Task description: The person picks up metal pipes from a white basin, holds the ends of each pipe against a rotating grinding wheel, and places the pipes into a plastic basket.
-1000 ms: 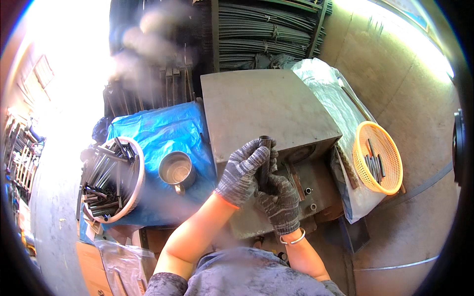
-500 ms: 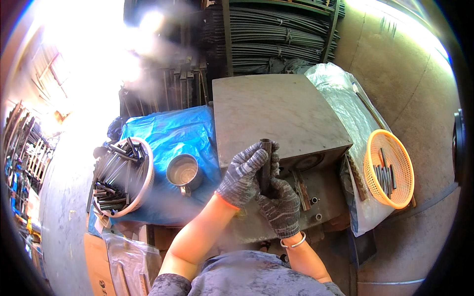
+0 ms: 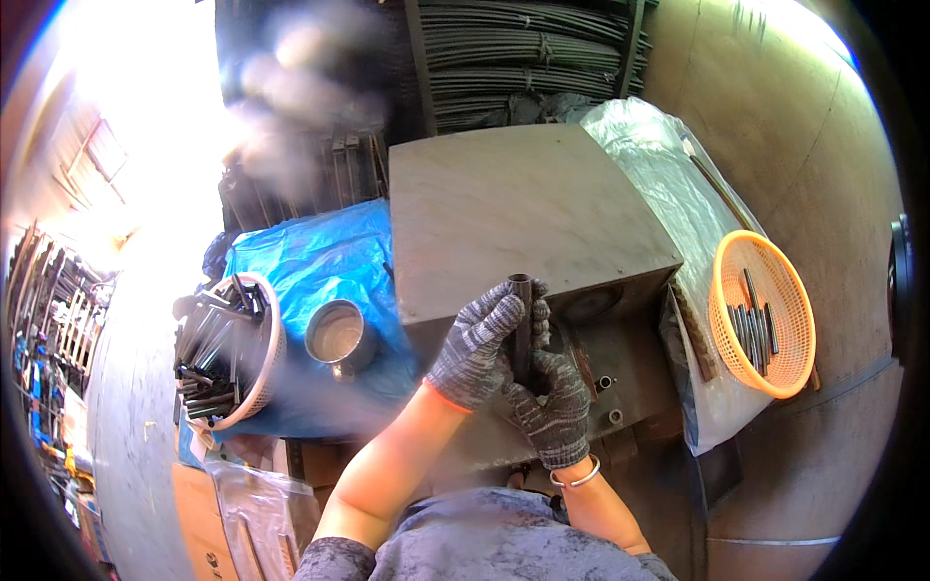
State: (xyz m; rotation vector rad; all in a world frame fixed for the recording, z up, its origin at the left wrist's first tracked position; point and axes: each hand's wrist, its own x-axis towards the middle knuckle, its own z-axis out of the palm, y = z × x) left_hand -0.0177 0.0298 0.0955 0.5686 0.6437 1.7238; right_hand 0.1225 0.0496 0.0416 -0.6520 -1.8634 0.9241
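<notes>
Both my hands wear grey knitted gloves and grip one short dark metal tube point(image 3: 521, 334), held upright with its open end toward me. Around its upper part close the fingers of my left hand point(image 3: 477, 347). Lower down, my right hand point(image 3: 554, 407) wraps the tube's bottom end, which its fingers hide. Just beyond the hands stands a grey metal machine housing point(image 3: 533, 208) with a dark round opening point(image 3: 591, 303) in its front. Two small ring-shaped fittings, one of them a metal ring point(image 3: 615, 416), show on the machine's lower bed to the right of my right hand.
At left, a white basket point(image 3: 274, 358) full of dark tubes and a metal mug point(image 3: 339, 337) rest on blue plastic sheeting point(image 3: 310, 257). An orange basket point(image 3: 800, 339) with several tubes sits at right on clear plastic point(image 3: 644, 160). Bundled rods point(image 3: 533, 48) fill a rack behind.
The whole scene has shifted slightly left and up in the picture as the view turned. My hands keep the same hold on the tube.
</notes>
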